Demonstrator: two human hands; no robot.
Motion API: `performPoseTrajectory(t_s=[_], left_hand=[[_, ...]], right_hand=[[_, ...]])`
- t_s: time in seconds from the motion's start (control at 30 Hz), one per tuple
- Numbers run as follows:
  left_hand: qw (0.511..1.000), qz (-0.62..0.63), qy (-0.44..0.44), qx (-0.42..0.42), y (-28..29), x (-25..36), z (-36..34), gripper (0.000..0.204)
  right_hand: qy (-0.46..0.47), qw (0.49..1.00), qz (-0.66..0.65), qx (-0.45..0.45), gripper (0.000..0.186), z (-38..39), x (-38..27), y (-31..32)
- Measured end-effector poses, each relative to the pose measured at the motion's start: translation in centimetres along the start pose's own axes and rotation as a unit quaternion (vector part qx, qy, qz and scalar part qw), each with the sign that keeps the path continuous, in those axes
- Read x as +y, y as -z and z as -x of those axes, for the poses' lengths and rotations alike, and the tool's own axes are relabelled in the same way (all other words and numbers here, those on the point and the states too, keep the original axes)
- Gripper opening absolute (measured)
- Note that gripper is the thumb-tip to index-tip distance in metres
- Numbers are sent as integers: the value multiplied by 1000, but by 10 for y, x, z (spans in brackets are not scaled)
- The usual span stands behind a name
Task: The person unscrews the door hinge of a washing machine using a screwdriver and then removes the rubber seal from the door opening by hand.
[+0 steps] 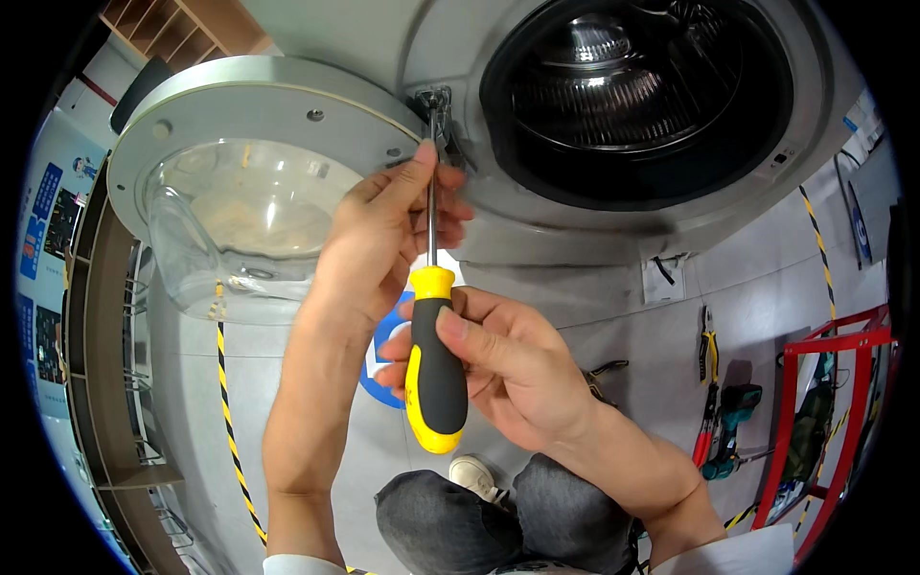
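A screwdriver (438, 369) with a black and yellow handle points away from me, its long metal shaft reaching up to the metal hinge (443, 120) of a front-loading washing machine (565, 235). My right hand (522, 369) grips the handle, thumb along its right side and fingers behind it. Higher up, my left hand (388, 216) pinches the shaft close to the hinge. The tip meets the hinge area; whether it sits in a screw head is too small to tell. Left of the hinge, the round door (240, 101) stands swung open with its clear glass bowl facing me.
The dark rubber gasket and metal drum (623, 96) lie at the upper right. Pliers (707, 355) and a teal power drill (736, 422) rest on the tiled floor, beside a red metal frame (853, 412). Shelving (101, 383) runs along the left. Striped tape (226, 422) marks the floor.
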State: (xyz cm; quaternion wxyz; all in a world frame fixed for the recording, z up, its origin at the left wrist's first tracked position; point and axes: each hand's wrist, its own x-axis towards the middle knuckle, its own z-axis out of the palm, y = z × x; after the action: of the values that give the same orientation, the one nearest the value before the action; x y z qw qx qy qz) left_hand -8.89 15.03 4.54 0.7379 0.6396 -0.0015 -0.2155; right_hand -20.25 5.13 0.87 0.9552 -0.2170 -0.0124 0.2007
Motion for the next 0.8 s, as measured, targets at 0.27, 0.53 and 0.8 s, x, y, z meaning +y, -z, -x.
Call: performPoseTrajectory(t_s=[0.27,0.53,0.8], left_hand=[[999,-20,3,-27,9,-4,-7,25],[997,18,17,-73,12,4,-1,29],[995,-91,-38,2,7,-3,-8,25]], right_hand=[[12,971,215,108,36,1,6,-4],[-6,993,-113,-42,37,-10,3,0],[38,977,161,131,39,4,5,-1]])
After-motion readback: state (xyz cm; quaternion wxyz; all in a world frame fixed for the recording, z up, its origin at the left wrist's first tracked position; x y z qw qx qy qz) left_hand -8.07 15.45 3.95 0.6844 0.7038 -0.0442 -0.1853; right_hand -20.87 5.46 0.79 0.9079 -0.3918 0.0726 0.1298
